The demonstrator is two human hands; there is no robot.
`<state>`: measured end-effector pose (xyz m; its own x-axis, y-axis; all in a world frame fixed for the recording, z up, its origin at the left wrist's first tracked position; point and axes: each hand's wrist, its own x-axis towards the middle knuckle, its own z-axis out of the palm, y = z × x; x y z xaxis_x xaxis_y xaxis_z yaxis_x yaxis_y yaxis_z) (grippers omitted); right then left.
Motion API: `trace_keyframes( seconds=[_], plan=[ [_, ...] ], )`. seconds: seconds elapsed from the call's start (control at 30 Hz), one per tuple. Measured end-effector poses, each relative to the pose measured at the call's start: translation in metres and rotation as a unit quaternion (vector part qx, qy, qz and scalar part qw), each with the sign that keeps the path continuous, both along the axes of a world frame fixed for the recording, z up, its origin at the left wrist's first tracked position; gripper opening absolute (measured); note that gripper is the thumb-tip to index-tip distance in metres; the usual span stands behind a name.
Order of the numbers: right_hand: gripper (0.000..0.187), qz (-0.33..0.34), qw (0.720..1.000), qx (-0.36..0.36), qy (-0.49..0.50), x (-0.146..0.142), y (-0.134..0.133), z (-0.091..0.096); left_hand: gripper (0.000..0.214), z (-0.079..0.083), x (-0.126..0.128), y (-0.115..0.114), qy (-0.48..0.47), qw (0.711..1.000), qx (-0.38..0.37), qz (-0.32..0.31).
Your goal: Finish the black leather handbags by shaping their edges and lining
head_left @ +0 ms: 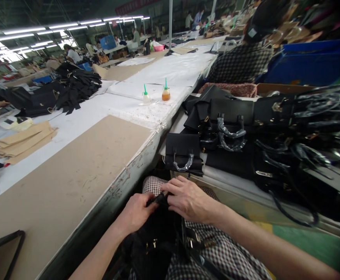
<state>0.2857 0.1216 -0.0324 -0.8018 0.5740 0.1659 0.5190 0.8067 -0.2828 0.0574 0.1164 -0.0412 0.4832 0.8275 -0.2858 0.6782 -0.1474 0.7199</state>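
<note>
A black handbag (149, 249) with gold-coloured metal fittings lies on my lap, over checked cloth. My left hand (137, 213) pinches a dark strap or edge piece of the bag between thumb and fingers. Close beside it on the right, my right hand (185, 196) has its fingers curled over the same dark part; the fingertips partly hide what they grip. Just beyond my hands, a small black bag (182, 149) with a plastic-wrapped handle sits at the edge of the side table.
To the right, several black bags (232, 112) with wrapped handles are piled up. Two glue bottles (166, 94) with green nozzles stand on the long table (99, 151). Black pieces (79, 83) and tan sheets (26, 140) lie at left. A co-worker (241, 62) in checked clothing sits ahead.
</note>
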Motion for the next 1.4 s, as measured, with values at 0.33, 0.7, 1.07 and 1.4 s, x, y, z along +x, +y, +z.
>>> trace_keyframes(
  seconds=[0.33, 0.7, 1.07, 1.4],
  plan=[
    [0.036, -0.029, 0.991, -0.112, 0.072, 0.011, 0.014, -0.010, 0.022, 0.003, -0.004, -0.004, -0.025, 0.999, -0.012, 0.027],
    [0.012, -0.106, 0.985, -0.119, 0.068, 0.014, 0.028, -0.016, 0.021, 0.005, -0.002, -0.007, -0.032, 0.999, -0.022, 0.034],
    [0.008, -0.172, 0.904, -0.314, 0.235, 0.009, 0.031, -0.038, 0.023, 0.001, -0.007, -0.010, -0.070, 0.995, -0.053, 0.044],
    [0.019, -0.202, 0.895, -0.286, 0.275, 0.004, 0.025, -0.043, 0.023, -0.001, -0.012, -0.010, -0.070, 0.995, -0.053, 0.047]
  ],
)
